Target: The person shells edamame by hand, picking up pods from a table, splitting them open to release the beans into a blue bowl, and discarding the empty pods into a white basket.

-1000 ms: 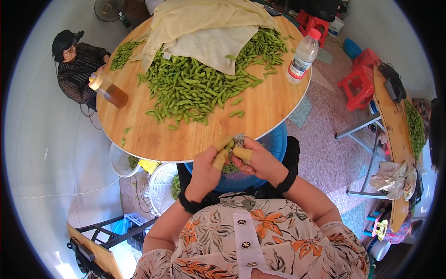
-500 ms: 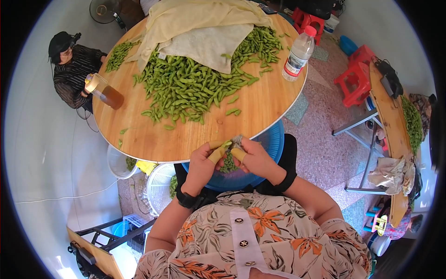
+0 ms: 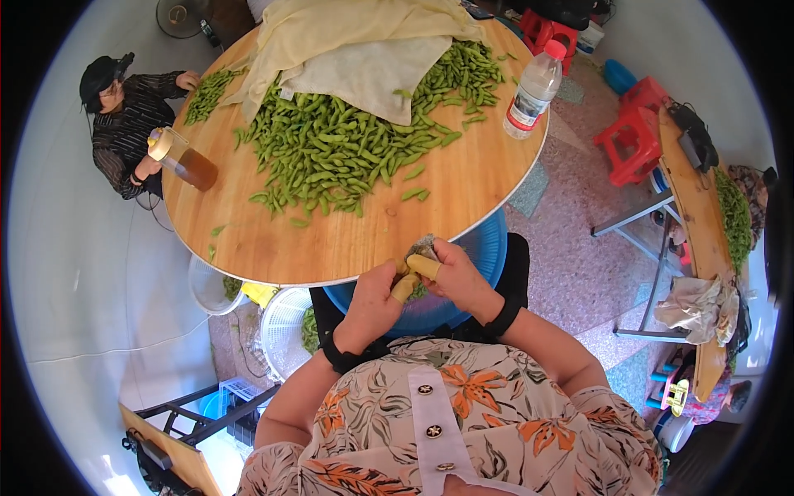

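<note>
My left hand (image 3: 372, 299) and my right hand (image 3: 456, 277) meet at the table's near edge, above a blue basin (image 3: 490, 246). Yellowish covers wrap the thumbs and some fingers of both. The fingers are closed in a pinch, thumbs close together; whatever lies between them is hidden. A grey, rough-looking cover (image 3: 423, 245) shows at my right fingertips. Shelled green beans show partly in the basin below. Ahead of my hands, a large heap of green soybean pods (image 3: 322, 157) lies on the round wooden table (image 3: 281, 252), partly under a pale cloth (image 3: 356, 78).
A clear red-capped bottle (image 3: 532, 93) stands on the table's right side, a jug of brown liquid (image 3: 188, 164) on its left. Another person (image 3: 124, 124) sits at the left. White baskets (image 3: 285, 331) stand below left; red stools (image 3: 630, 140) and a side table (image 3: 691, 223) stand right.
A pod visible between my fingertips is now out of sight. My right thumb has come over toward the left thumb. The other person's hand has reached the table edge by the pods.
</note>
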{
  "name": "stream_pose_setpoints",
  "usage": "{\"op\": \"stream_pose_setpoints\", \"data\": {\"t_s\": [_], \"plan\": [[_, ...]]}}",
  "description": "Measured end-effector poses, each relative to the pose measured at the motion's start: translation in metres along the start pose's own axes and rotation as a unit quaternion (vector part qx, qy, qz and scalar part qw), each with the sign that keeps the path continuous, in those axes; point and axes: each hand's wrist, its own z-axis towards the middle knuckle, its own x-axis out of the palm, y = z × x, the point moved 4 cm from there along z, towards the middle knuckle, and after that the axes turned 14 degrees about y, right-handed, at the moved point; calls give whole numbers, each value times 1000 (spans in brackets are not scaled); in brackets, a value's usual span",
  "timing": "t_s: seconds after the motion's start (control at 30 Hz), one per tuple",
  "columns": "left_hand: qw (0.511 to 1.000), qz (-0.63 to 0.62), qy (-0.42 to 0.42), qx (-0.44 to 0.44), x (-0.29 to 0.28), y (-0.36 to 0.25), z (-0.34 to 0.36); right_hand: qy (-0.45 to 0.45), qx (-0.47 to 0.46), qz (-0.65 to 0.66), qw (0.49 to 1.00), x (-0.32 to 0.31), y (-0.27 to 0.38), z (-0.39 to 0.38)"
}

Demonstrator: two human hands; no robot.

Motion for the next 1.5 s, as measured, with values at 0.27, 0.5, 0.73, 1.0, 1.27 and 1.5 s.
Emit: {"op": "stream_pose_setpoints", "data": {"t_s": [0.27, 0.5, 0.73, 1.0, 1.27, 1.5], "plan": [[999, 30, -14, 12, 0, -3, -2, 48, 37, 167, 984, 2, -19, 2], [1000, -13, -15, -16, -9, -6, -3, 109, 40, 261, 958, 0, -15, 4], [998, -27, -54, -20, -11, -6, -4, 114, 58, 242, 962, -4, -20, 6], [985, 143, -94, -2, -11, -8, -8, 112, 64, 230, 965, -1, -23, 5], [979, 182, -87, -24, -12, -22, -10, 39, 11, -2, 999, 8, -6, 5], [991, -107, 33, -67, -14, -16, -19, 84, 42, -62, 994, 8, -2, 2]]}}
